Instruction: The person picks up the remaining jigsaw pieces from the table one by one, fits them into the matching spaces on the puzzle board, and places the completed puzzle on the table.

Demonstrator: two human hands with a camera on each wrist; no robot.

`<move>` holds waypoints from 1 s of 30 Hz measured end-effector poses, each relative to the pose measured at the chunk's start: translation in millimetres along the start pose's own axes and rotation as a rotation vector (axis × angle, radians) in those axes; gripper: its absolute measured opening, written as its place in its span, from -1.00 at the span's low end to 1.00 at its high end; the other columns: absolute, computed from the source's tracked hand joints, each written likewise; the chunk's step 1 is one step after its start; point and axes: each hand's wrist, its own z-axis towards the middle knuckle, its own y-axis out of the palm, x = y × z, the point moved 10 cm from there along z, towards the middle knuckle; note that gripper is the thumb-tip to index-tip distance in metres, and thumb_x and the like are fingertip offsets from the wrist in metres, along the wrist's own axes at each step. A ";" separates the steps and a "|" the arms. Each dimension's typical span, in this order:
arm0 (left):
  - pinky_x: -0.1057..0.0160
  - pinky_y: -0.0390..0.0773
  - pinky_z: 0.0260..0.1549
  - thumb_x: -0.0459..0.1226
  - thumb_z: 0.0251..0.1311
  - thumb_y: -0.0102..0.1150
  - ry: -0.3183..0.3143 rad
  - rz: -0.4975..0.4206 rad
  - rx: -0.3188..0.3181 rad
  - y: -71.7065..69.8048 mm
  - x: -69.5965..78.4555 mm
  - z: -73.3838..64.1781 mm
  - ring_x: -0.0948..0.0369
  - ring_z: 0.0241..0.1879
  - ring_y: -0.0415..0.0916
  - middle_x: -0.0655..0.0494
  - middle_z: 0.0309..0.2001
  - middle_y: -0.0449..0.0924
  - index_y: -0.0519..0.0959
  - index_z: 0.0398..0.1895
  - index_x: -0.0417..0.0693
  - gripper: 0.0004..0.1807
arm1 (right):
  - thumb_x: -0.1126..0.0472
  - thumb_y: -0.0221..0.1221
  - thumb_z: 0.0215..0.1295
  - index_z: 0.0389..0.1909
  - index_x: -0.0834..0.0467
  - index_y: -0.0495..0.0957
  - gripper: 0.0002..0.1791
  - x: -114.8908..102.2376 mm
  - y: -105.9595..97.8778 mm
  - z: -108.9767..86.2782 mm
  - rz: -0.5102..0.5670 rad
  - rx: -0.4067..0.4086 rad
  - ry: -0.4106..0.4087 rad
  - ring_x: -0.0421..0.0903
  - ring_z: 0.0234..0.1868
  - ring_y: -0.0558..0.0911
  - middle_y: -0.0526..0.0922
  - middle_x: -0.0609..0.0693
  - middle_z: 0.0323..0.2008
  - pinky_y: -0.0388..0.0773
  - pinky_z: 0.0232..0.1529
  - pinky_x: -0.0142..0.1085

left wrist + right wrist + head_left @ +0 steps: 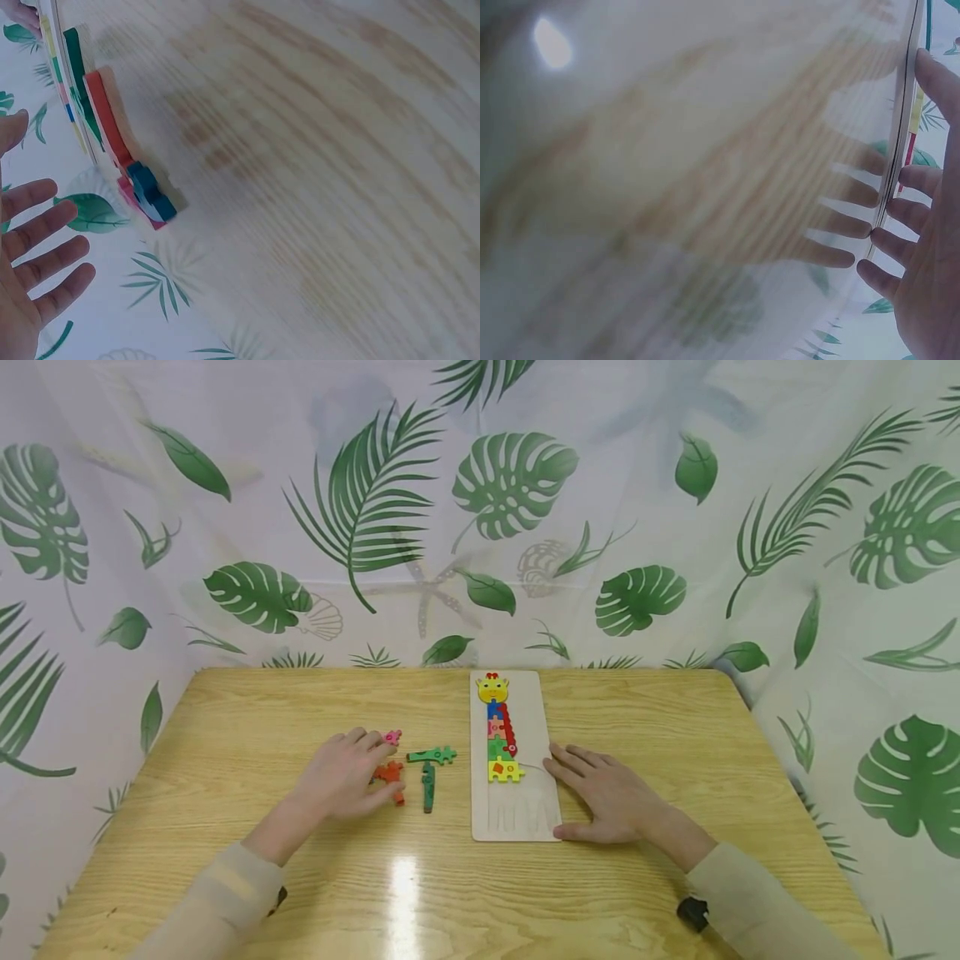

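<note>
While the right hand [603, 793], fingers spread, braces the board [531, 718], the left hand [345, 777], loose and seemingly empty, had best pinch one red piece [392, 771] by its edges.

On my head feed I note a yellowish wood-grained table [637, 718], its surface glossy. White backdrop fabric [480, 556] hangs behind it and along both sides, lightly creased, printed with green leaves [517, 485], fainter shells [322, 616] and a starfish [429, 589]. I record one bright light reflection [403, 902] on the near part of the table; the right wrist view also shows glare [553, 43].
</note>
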 end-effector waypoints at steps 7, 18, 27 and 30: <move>-0.07 0.72 0.06 0.23 0.34 0.25 -0.045 -0.009 0.025 2.8 -15.5 -10.1 -0.06 0.07 0.66 -0.10 0.07 0.72 0.68 0.20 -0.11 -0.33 | -0.66 0.00 0.25 0.66 0.00 0.19 0.14 1.4 0.8 0.5 0.001 -0.002 0.007 0.23 0.65 0.25 0.16 0.08 0.69 0.33 0.54 0.27; -0.06 0.73 0.00 0.27 0.33 0.23 -0.099 -0.011 0.032 14.7 -33.7 -22.1 -0.03 0.01 0.65 -0.05 0.02 0.73 0.71 0.14 -0.06 -0.35 | -0.67 -0.01 0.25 0.66 0.01 0.18 0.15 1.6 3.5 0.3 -0.003 -0.009 0.006 0.23 0.65 0.24 0.16 0.08 0.69 0.34 0.53 0.28; -0.07 0.73 -0.03 0.26 0.33 0.24 -0.125 0.024 0.005 22.6 -42.9 -26.4 -0.04 -0.03 0.65 -0.08 -0.01 0.72 0.71 0.03 -0.10 -0.38 | -0.66 0.00 0.25 0.66 0.01 0.18 0.15 1.0 3.1 0.8 0.014 -0.010 0.007 0.23 0.66 0.24 0.16 0.08 0.69 0.33 0.53 0.28; -0.06 0.73 -0.05 0.27 0.34 0.24 -0.127 0.030 -0.001 26.3 -45.2 -26.8 -0.03 -0.04 0.64 -0.06 -0.02 0.72 0.71 0.02 -0.09 -0.38 | -0.66 0.00 0.25 0.67 0.00 0.18 0.15 1.4 3.5 1.0 0.019 -0.014 0.011 0.23 0.66 0.23 0.15 0.08 0.69 0.32 0.53 0.29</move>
